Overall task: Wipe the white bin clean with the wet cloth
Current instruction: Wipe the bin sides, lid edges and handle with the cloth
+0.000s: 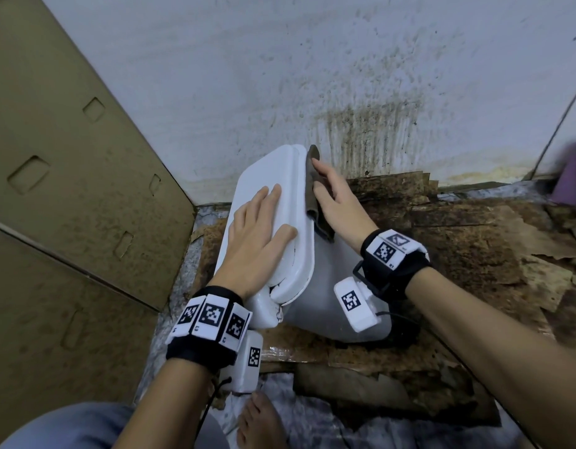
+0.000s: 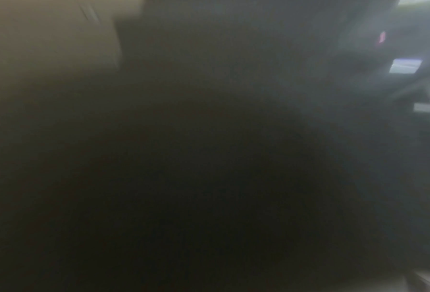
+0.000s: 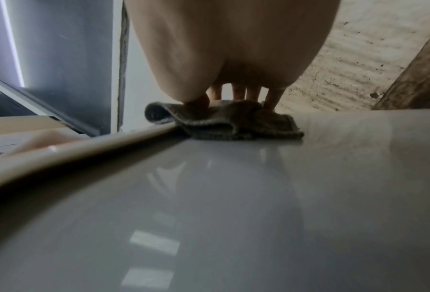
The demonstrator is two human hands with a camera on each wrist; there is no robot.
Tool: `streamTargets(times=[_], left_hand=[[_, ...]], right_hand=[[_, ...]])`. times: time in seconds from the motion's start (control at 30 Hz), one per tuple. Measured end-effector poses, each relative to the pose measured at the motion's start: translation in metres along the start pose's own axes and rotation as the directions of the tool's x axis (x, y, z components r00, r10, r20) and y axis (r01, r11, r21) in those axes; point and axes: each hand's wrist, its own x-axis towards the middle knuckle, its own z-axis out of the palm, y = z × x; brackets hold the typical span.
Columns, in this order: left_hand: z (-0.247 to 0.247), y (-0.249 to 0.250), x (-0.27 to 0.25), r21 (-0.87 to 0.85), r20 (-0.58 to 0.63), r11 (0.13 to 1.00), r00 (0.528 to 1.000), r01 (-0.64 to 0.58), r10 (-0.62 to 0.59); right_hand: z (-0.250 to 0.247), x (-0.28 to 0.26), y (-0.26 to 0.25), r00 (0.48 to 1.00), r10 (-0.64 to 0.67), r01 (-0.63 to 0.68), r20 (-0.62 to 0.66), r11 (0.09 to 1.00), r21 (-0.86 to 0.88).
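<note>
- Two hands work on the white bin (image 1: 299,254), which stands tilted on the floor near the stained wall (image 1: 361,76); its glossy side shows reflections.
- The left hand (image 1: 257,234) lies flat, fingers straight, on the closed lid (image 1: 280,176).
- The right hand (image 1: 338,199) presses the dark, bunched wet cloth (image 1: 314,189) against the bin's side just under the lid's rim, fingers extended.
- Brown cardboard (image 1: 69,157) leans at the left; torn, soiled cardboard sheets (image 1: 458,238) cover the floor around the bin.
- The left wrist view is dark and blurred.
</note>
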Motion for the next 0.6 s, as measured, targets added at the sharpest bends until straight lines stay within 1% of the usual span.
streamTargets(times=[0.1,0.23,0.37,0.43,0.5,0.6], left_hand=[[0.001,0.002,0.000,0.001,0.004,1.000,1.000,-0.011,0.011],[0.001,0.002,0.000,-0.007,0.005,1.000,1.000,0.000,0.000],[0.000,0.001,-0.002,-0.009,0.006,1.000,1.000,0.002,-0.002],[0.000,0.001,-0.003,-0.007,0.004,1.000,1.000,0.001,-0.001],[0.000,0.002,-0.003,-0.003,0.004,1.000,1.000,0.003,-0.003],[0.000,0.002,-0.002,-0.005,0.007,1.000,1.000,-0.001,0.001]], right_hand=[[0.004,-0.018,-0.004,1.000,-0.007,0.007,-0.024,1.000,-0.022],[0.013,-0.057,0.000,0.998,-0.022,0.021,-0.052,1.000,-0.017],[0.036,-0.102,0.001,0.977,-0.081,0.091,-0.198,0.995,0.040],[0.045,-0.117,0.000,0.964,-0.101,0.118,-0.245,0.991,0.056],[0.048,-0.122,0.000,0.962,-0.111,0.128,-0.248,0.990,0.054],[0.043,-0.116,0.001,0.969,-0.113,0.125,-0.221,0.991,0.040]])
